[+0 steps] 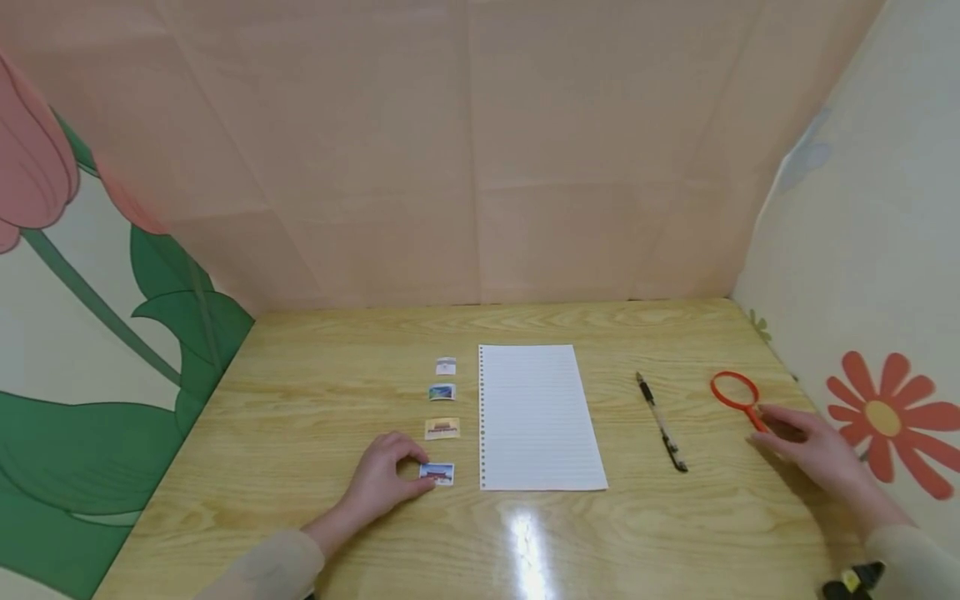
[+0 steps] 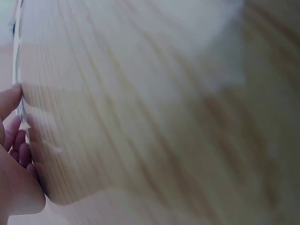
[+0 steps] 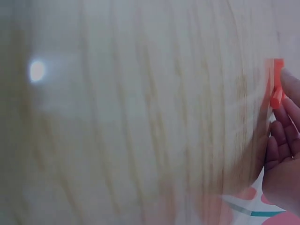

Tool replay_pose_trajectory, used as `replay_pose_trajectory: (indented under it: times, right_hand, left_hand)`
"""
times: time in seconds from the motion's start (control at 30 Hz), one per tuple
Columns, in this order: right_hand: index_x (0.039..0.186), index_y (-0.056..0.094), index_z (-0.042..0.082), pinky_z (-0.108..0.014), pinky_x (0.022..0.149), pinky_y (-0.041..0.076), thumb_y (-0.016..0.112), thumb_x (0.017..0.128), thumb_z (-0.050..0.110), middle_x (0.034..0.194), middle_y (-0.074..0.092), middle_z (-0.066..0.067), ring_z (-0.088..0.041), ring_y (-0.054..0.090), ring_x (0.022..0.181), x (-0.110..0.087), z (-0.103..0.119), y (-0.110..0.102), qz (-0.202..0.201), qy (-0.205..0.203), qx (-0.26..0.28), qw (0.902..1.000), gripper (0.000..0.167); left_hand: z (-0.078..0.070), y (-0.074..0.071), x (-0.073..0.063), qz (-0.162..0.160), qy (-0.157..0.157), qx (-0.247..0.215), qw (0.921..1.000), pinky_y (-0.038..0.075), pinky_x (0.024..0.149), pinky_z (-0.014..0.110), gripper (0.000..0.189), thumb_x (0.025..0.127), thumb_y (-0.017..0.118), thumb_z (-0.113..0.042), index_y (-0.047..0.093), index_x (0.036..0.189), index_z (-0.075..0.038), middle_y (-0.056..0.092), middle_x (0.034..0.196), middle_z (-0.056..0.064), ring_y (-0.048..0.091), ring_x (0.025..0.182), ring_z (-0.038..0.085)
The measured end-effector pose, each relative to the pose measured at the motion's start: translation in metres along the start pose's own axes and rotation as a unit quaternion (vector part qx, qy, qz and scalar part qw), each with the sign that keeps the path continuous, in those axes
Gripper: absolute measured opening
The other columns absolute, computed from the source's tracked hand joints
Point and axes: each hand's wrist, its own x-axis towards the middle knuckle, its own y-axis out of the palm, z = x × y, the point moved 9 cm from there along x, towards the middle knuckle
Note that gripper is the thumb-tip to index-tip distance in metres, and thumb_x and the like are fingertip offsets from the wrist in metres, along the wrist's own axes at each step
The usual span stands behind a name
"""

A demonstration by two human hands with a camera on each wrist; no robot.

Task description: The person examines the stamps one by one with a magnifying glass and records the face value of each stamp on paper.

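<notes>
In the head view my left hand has its thumb and a fingertip at the lower and upper edges of the nearest stamp, which lies flat and shows a red building under a blue sky. A yellowish stamp, a blue-green stamp and a pale stamp continue the column behind it. Over on the right, my right hand pinches the handle of a red magnifying glass between thumb and fingers. The right wrist view shows the red handle at the fingertips.
A lined loose-leaf sheet lies mid-table, right of the stamps. Between the sheet and the magnifying glass is a black-and-clear pen. The wooden table meets a pink back wall; a flowered panel stands along its right side.
</notes>
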Motion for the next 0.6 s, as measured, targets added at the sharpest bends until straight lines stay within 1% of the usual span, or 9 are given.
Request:
replay_pose_trajectory:
  times: [0.03, 0.17, 0.23, 0.3, 0.37, 0.5, 0.6]
  right_hand:
    - [0.141, 0.047, -0.006, -0.071, 0.095, 0.032, 0.068, 0.093, 0.040, 0.139, 0.046, -0.036, -0.046, 0.044, 0.121, 0.0006, -0.0003, 0.0004, 0.000, -0.002, 0.002, 1.0000, 0.070]
    - [0.140, 0.049, -0.007, -0.071, 0.094, 0.032, 0.068, 0.094, 0.039, 0.139, 0.045, -0.036, -0.048, 0.042, 0.122, 0.0024, -0.0018, 0.0011, -0.002, -0.005, 0.003, 1.0000, 0.068]
    - [0.139, 0.048, -0.008, -0.073, 0.095, 0.030, 0.067, 0.094, 0.039, 0.140, 0.042, -0.038, -0.058, 0.036, 0.122, 0.0029, -0.0021, 0.0012, -0.001, -0.004, 0.009, 0.9999, 0.068]
    - [0.139, 0.048, -0.008, -0.074, 0.096, 0.028, 0.067, 0.094, 0.039, 0.140, 0.041, -0.038, -0.060, 0.034, 0.124, 0.0032, -0.0025, 0.0013, -0.002, 0.002, 0.016, 0.9999, 0.068]
    - [0.139, 0.048, -0.008, -0.074, 0.096, 0.028, 0.067, 0.095, 0.040, 0.140, 0.040, -0.039, -0.060, 0.033, 0.124, 0.0032, -0.0030, 0.0010, -0.003, 0.010, 0.020, 0.9998, 0.068]
    - [0.138, 0.050, -0.008, -0.073, 0.094, 0.031, 0.065, 0.095, 0.043, 0.139, 0.043, -0.037, -0.057, 0.036, 0.123, 0.0032, -0.0037, 0.0004, -0.012, 0.025, 0.019, 0.9994, 0.069]
    - [0.137, 0.052, -0.007, -0.072, 0.094, 0.032, 0.065, 0.094, 0.046, 0.138, 0.045, -0.036, -0.056, 0.038, 0.121, 0.0032, -0.0043, 0.0000, -0.020, 0.033, 0.021, 0.9990, 0.069]
  left_hand:
    - [0.0000, -0.0001, 0.0000, 0.000, 0.001, -0.002, 1.0000, 0.048, 0.090, 0.041, 0.029, 0.067, 0.092, -0.027, 0.071, 0.086, -0.021, 0.061, 0.092, -0.013, 0.057, 0.093, 0.014]
    - [0.0010, 0.0000, -0.0004, 0.005, 0.000, -0.010, 0.9999, 0.047, 0.092, 0.041, 0.029, 0.067, 0.092, -0.025, 0.072, 0.087, -0.020, 0.062, 0.094, -0.012, 0.057, 0.095, 0.015]
    - [0.0014, 0.0001, -0.0003, 0.007, 0.005, -0.012, 0.9999, 0.047, 0.092, 0.042, 0.029, 0.067, 0.092, -0.026, 0.072, 0.087, -0.020, 0.063, 0.095, -0.011, 0.057, 0.096, 0.016]
    - [0.0015, 0.0001, -0.0001, 0.010, 0.008, -0.012, 0.9998, 0.047, 0.093, 0.042, 0.030, 0.067, 0.092, -0.026, 0.072, 0.088, -0.020, 0.063, 0.096, -0.010, 0.058, 0.096, 0.016]
    - [0.0012, -0.0001, 0.0000, 0.011, 0.013, -0.015, 0.9997, 0.047, 0.093, 0.043, 0.030, 0.068, 0.092, -0.027, 0.072, 0.088, -0.020, 0.063, 0.097, -0.010, 0.058, 0.097, 0.017]
    - [0.0022, -0.0001, 0.0003, 0.014, 0.012, -0.020, 0.9996, 0.047, 0.094, 0.043, 0.029, 0.068, 0.092, -0.026, 0.072, 0.089, -0.020, 0.063, 0.098, -0.010, 0.058, 0.098, 0.016]
    - [0.0020, -0.0002, 0.0005, 0.013, 0.017, -0.020, 0.9996, 0.048, 0.093, 0.043, 0.029, 0.068, 0.092, -0.025, 0.072, 0.089, -0.020, 0.063, 0.098, -0.010, 0.058, 0.097, 0.016]
